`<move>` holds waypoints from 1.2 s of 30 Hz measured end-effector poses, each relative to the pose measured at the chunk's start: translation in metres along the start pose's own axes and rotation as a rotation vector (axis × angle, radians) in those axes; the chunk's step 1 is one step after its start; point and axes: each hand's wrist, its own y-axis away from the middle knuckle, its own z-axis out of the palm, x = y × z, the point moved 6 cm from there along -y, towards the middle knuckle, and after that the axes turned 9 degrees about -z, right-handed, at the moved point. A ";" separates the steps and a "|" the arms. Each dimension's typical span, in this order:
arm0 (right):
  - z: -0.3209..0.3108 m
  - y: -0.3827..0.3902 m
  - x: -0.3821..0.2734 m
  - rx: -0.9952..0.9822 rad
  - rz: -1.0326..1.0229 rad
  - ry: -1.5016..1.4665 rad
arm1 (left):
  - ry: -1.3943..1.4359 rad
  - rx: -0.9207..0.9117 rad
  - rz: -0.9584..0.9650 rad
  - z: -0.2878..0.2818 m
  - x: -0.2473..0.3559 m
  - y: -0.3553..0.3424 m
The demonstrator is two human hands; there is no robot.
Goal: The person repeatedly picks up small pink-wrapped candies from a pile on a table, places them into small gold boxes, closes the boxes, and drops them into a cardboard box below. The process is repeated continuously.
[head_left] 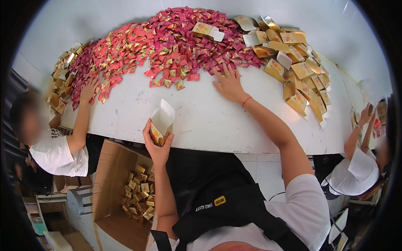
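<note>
My left hand [157, 147] is wrapped round a small gold carton [162, 121] with a flower print, held upright at the near edge of the white table [201, 117]. Its white-lined flap stands up, so the top is open. Farther off, my right hand [231, 85] reaches to the near edge of a big heap of small wrapped sweets [176, 39], pink, red and purple. Its fingers are spread, with the tips by the purple sweets; nothing shows in its grasp. Several loose sweets [167, 83] lie just in front of the heap, between the two hands.
At the right lies a pile of open gold cartons [302, 69]; another carton [203, 29] rests on the heap. Below the table's edge stands a cardboard box [109, 180] holding closed gold cartons [138, 190]. One person [63, 150] reaches toward the sweets at left; another [356, 171] is at right.
</note>
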 end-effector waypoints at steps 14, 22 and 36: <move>-0.004 -0.019 -0.009 -0.026 0.064 -0.103 | -0.243 -0.106 -0.019 0.060 0.021 -0.037; -0.016 -0.005 0.012 0.198 0.299 -0.577 | -0.375 -0.020 0.097 0.089 0.021 -0.027; -0.057 -0.030 -0.065 0.592 0.513 -1.665 | -0.473 0.109 0.242 0.122 0.046 -0.017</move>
